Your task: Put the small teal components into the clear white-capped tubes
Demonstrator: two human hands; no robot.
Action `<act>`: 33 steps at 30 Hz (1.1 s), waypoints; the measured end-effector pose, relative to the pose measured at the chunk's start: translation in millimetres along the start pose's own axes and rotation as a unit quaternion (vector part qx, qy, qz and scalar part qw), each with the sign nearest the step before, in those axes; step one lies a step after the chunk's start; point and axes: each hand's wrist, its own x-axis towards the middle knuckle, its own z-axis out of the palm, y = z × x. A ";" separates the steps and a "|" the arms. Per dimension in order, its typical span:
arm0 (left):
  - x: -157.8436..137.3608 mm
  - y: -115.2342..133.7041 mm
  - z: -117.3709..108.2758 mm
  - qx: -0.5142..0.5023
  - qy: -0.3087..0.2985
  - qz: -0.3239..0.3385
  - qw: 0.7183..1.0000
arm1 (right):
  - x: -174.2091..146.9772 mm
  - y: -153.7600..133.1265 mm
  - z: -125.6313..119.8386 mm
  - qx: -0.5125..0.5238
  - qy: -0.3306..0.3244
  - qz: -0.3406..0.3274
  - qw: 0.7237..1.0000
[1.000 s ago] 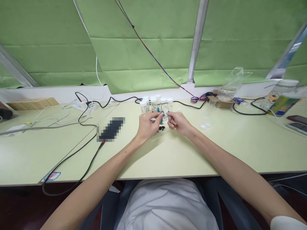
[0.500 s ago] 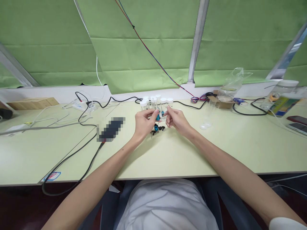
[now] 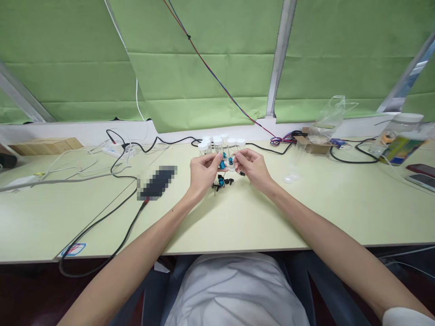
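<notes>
Both hands meet over the middle of the table, fingertips pinched close together. A thin, pale metal-looking rod [image 3: 227,158] spans the short gap between my left hand [image 3: 203,173] and my right hand [image 3: 254,167], closed on its two ends. Its exact kind is too small to make out. Just behind the fingers stand several clear tubes with white caps [image 3: 217,140], some with blue pieces [image 3: 230,160] in or near them. Below my hands lies a small pile of black and blue parts [image 3: 222,181] with thin metal pins.
Clear empty-looking tubes with round white caps [image 3: 288,179] lie to the right. Farther right are a cardboard box [image 3: 316,147] with a plastic bag, a labelled jar [image 3: 401,145] and phones [image 3: 423,181]. At left, a blurred dark device [image 3: 158,182] sits among black cables.
My right hand has shifted slightly and its fingers have opened out a little. The rod and blue pieces between the hands show more clearly. My left hand is nearly still.
</notes>
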 end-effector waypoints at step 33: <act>-8.9 -7.8 1.9 0.211 -0.035 0.176 0.961 | -2.3 -6.4 1.3 0.021 0.051 0.187 0.981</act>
